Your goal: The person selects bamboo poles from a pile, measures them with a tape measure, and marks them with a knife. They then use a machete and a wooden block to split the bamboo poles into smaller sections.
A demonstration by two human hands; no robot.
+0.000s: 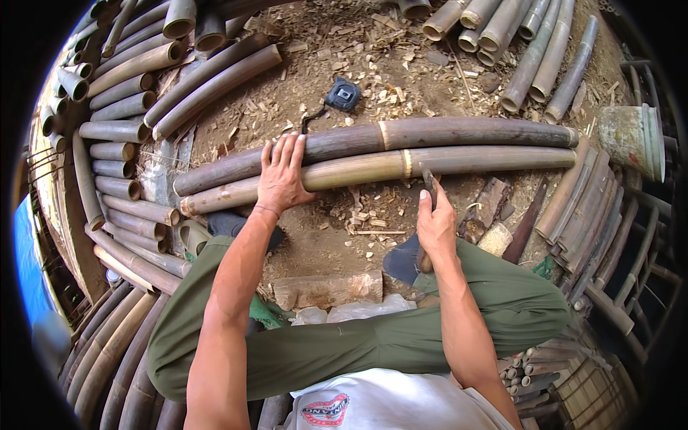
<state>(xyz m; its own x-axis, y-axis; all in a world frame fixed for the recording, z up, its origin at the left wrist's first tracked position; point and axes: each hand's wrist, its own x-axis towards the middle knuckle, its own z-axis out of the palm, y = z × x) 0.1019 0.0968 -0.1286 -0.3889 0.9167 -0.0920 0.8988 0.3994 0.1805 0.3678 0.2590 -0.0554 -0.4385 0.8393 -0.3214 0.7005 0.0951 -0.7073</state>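
Two long bamboo poles lie side by side across the ground before me, the far one point(473, 132) darker and the near one point(494, 159) paler. Both have pale rings at a node near their middle. My left hand point(283, 175) lies over the left part of both poles, its fingers stretched and its thumb apart. In my right hand point(437, 226), closed around its handle, is a knife point(428, 179). Its dark blade is at the near pole's edge, just right of the node; whether it touches is unclear. Part of the handle is hidden by my hand.
Beyond the poles lies a dark tape measure point(343, 94). Cut bamboo pieces point(129, 107) are stacked at the left, with more at the far right point(552, 64). A dirty white bucket point(631, 142) and split bamboo point(584, 204) are to the right. A wood block point(328, 289) sits before my legs.
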